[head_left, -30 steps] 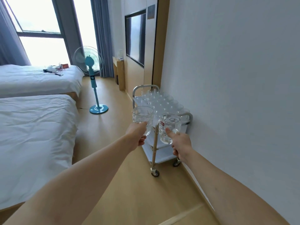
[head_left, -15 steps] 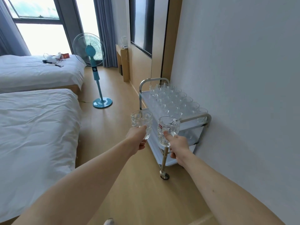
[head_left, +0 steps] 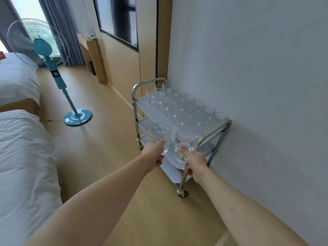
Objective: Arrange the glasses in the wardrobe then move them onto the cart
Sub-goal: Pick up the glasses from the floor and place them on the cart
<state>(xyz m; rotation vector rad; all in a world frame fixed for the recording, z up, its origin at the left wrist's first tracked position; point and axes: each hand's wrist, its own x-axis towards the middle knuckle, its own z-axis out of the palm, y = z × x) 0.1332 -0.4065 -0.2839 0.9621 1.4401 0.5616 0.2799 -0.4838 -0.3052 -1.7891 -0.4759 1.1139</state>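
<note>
The left hand [head_left: 154,155] curls its grip round the base of a clear faceted drinking glass [head_left: 159,135], which rises upright above the fingers. The right hand [head_left: 194,161] grips a clear glass mug with a red label [head_left: 185,145] (low on its side), just beside the first. Both hover at the near end of the chrome three-shelf cart [head_left: 220,128], whose top shelf holds rows of clear glasses [head_left: 182,107].

Clear cut-pattern glass [head_left: 159,134] is catching the light in the left hand [head_left: 154,154]; the right hand [head_left: 194,161] is holding a clear glass mug [head_left: 185,144] bearing a small red label. The cart [head_left: 220,129] is gleaming with polished chrome tubing around matt pale shelves. Smooth, satiny wood-look flooring [head_left: 110,157] is lying beside rumpled white cloth bedding [head_left: 21,157].
</note>
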